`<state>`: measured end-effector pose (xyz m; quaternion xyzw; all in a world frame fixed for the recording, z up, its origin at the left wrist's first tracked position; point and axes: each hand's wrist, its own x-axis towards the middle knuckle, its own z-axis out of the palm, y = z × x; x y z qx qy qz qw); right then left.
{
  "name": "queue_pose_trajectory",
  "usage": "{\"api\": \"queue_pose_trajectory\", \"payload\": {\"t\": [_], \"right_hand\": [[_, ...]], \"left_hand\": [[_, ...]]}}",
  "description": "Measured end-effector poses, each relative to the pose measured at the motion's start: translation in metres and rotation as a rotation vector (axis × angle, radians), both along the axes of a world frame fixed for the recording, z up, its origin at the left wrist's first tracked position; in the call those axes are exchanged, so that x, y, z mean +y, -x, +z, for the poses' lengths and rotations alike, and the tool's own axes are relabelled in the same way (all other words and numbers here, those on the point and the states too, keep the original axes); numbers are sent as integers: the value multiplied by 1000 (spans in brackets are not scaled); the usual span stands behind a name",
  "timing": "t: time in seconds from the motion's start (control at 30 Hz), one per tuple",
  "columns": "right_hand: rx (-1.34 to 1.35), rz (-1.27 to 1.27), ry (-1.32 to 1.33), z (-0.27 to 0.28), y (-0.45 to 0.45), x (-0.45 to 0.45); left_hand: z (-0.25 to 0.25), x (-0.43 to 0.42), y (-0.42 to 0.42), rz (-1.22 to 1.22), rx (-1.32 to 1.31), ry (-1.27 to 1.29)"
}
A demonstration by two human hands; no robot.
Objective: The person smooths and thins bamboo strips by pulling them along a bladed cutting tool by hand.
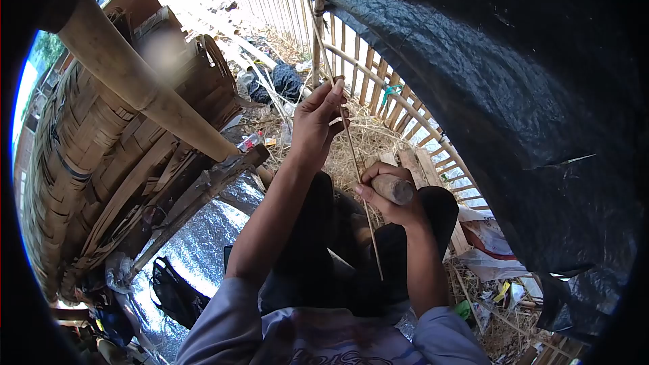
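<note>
A long thin bamboo strip (366,211) runs from the top of the view down between the person's knees. My left hand (319,118) pinches it at mid-length, thumb and fingertips pressed together. Lower and to the right, my right hand (394,196) is wrapped round a thick wooden handle (394,189), whose rounded end faces the camera. The strip passes just beside the right thumb; whether the thumb touches it is hard to tell. Any blade on the handle is hidden behind the hand.
Woven bamboo panels (88,155) and a thick bamboo pole (115,61) stand at the left. A black tarp (473,81) hangs at the right over a slatted bamboo fence (378,84). A silver sheet (196,243) lies lower left; straw and scraps cover the ground.
</note>
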<state>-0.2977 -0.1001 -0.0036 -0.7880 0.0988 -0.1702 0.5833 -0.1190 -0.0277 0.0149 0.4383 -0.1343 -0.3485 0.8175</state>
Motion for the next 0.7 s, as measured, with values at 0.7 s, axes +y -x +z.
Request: {"api": "queue_pose_trajectory", "payload": {"t": [0.7], "right_hand": [[-57,-52,-568,-3,2,-3]], "left_hand": [[-1,21,12,-283,-214,-208]]}}
